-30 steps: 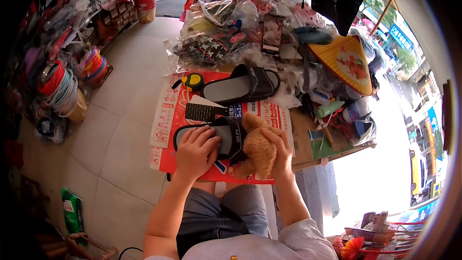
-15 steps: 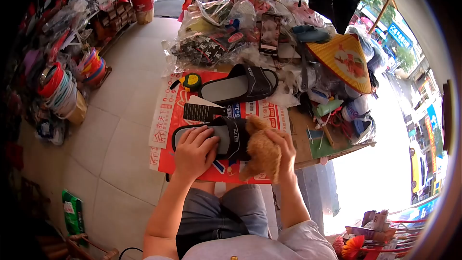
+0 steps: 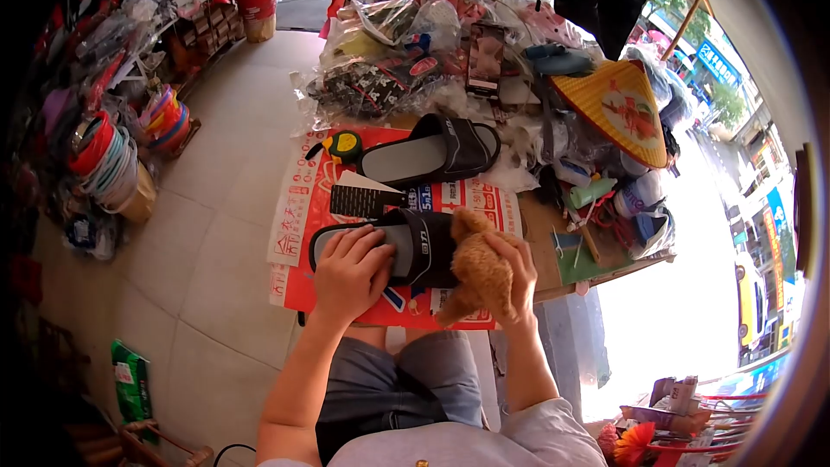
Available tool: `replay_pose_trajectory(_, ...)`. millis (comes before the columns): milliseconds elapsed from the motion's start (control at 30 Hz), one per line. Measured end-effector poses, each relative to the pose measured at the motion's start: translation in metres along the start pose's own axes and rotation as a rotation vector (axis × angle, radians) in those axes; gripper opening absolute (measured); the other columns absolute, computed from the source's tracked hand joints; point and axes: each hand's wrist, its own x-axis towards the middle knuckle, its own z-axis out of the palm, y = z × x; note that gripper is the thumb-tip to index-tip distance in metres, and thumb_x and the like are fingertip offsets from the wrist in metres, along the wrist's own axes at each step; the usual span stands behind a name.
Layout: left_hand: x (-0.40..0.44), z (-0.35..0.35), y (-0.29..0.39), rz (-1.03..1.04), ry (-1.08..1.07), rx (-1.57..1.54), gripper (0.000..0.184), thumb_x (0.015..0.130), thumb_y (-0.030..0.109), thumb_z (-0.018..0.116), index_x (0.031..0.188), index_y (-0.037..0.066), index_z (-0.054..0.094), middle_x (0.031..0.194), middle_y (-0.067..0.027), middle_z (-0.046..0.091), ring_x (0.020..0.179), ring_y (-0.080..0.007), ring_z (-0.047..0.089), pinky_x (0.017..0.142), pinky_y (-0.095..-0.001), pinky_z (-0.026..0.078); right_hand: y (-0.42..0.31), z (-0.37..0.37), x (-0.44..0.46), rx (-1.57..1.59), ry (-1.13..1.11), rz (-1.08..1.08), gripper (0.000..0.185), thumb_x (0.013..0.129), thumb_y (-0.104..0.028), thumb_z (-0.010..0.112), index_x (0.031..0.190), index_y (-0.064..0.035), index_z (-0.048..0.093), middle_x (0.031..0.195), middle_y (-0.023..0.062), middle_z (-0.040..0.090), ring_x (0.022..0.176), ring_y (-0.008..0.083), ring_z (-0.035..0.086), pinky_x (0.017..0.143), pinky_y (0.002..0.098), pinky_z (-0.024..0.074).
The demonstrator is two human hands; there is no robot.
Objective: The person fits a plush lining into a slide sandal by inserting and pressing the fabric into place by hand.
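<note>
A black slide sandal point(image 3: 439, 248) with a grey footbed and white lettering on its strap lies on the red printed sheet point(image 3: 294, 199). My left hand point(image 3: 350, 270) presses on its heel end, fingers bent over the footbed and thumb tucked near the strap. In my right hand point(image 3: 516, 275) is a brown fluffy cloth point(image 3: 484, 272), bunched up at the toe end of the sandal and covering part of it. The matching slide sandal point(image 3: 406, 161) lies farther back. Between the two is a black card tag point(image 3: 367, 201), with a yellow-and-black tape measure point(image 3: 343, 148) at the back left.
Plastic-wrapped goods point(image 3: 389, 43) pile up behind the sheet, with a woven conical hat point(image 3: 618, 112) to the right. A green board point(image 3: 592, 259) lies at the table's right edge. Stacked buckets point(image 3: 95, 151) stand on the left floor.
My right hand and the fluffy cloth have shifted slightly right, toward and past the sandal's toe end. My left hand and the sandal have stayed in place.
</note>
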Motion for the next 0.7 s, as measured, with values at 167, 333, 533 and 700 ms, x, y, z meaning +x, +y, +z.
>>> replay_pose_trajectory(167,0.0,0.0,0.001,-0.006,-0.006,0.002,0.017,0.082,0.011,0.07,0.099,0.01,0.074,0.111,-0.0083,0.072,0.113,-0.0292,0.066,0.096,-0.0432,0.05,-0.025,-0.01,0.016,-0.098,0.095,-0.006,0.069,0.061,-0.018,0.092,0.124,-0.0052,0.066,0.116,0.0187,0.064,0.103,0.0355,0.066,0.087,0.0411,0.0548)
replay_pose_trajectory(333,-0.001,-0.002,0.0,-0.005,-0.022,0.031,0.017,0.082,0.014,0.071,0.099,0.011,0.072,0.112,-0.0073,0.071,0.113,-0.0273,0.066,0.1,-0.0432,0.049,-0.041,0.02,0.018,-0.034,-0.203,-0.165,0.062,0.068,-0.013,0.084,0.127,-0.0083,0.067,0.111,0.0166,0.062,0.102,0.0346,0.064,0.083,0.0416,0.0546)
replay_pose_trajectory(533,0.0,0.0,0.001,-0.012,-0.003,-0.008,0.016,0.082,0.011,0.07,0.098,0.01,0.073,0.111,-0.0082,0.072,0.113,-0.0292,0.066,0.097,-0.0437,0.049,-0.004,-0.014,-0.002,-0.161,0.071,-0.022,0.061,0.067,-0.017,0.09,0.122,-0.005,0.067,0.111,0.0187,0.064,0.096,0.0346,0.067,0.084,0.041,0.0558)
replay_pose_trajectory(700,0.001,-0.001,0.002,-0.012,-0.007,0.008,0.016,0.082,0.012,0.07,0.098,0.011,0.073,0.11,-0.0081,0.072,0.112,-0.0296,0.066,0.096,-0.0433,0.049,-0.032,-0.001,0.009,0.005,0.111,-0.128,0.061,0.07,-0.022,0.088,0.125,-0.0042,0.066,0.113,0.0185,0.063,0.1,0.0349,0.065,0.084,0.0397,0.0546)
